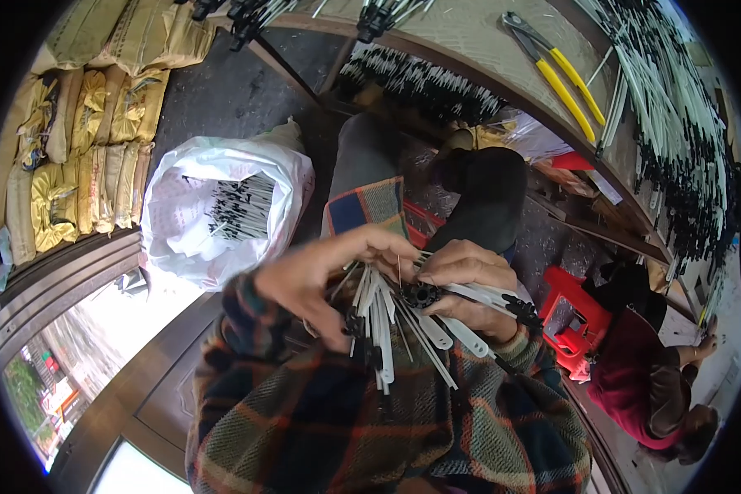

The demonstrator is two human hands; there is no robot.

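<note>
Yellow-handled pliers (563, 97) and heaped strips (675, 107) on the bench (469, 34) beyond the right hand (471, 267), and the white sack (286, 174) beyond the left hand (313, 267), indicate a workshop.

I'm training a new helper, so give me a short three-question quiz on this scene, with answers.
1. What colour are the handles of the pliers?
2. True or false: the white sack is on the picture's right side.
3. Which hand is nearer the round black part: A, left hand; B, right hand?

Key: 1. Yellow. 2. False; the white sack is on the left. 3. B.
</note>
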